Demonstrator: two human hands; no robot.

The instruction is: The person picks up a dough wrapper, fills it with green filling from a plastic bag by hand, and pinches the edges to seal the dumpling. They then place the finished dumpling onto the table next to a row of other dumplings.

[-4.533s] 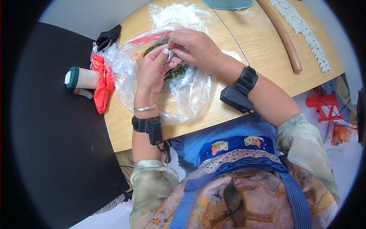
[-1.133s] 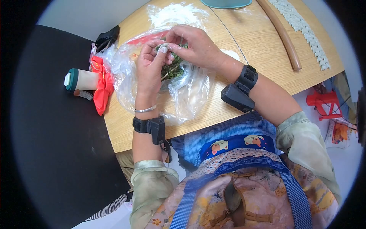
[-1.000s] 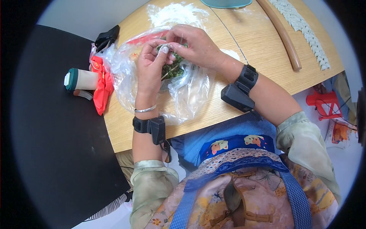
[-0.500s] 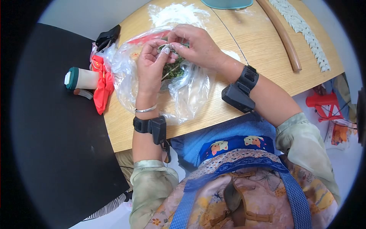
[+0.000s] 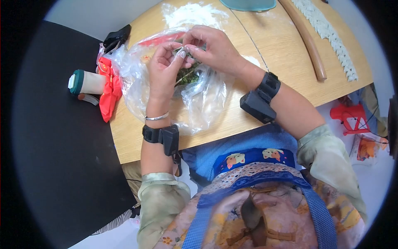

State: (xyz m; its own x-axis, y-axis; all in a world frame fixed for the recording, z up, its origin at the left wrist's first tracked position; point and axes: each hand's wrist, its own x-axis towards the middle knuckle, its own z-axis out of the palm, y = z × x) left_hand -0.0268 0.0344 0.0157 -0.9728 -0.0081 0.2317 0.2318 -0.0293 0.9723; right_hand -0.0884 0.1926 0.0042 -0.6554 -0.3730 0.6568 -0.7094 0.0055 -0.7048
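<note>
Pale piece [image 5: 181, 50]: located above the greens [image 5: 188, 76] in the clear bag [image 5: 137, 79] on the bench [image 5: 273, 50]. Left hand [image 5: 164, 70]: grip narrow, holding the piece. Right hand [image 5: 216, 47]: grip narrow, fingertips at the piece's edge. White powder [image 5: 195, 15] lies beyond the bag; brown rod [image 5: 309, 42] lies beside folded pale strip [image 5: 327, 38].

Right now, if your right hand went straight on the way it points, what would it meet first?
Likely the left hand: the right hand points at its fingertips, with the small pale piece pinched between them. Exact depth is unclear.
</note>
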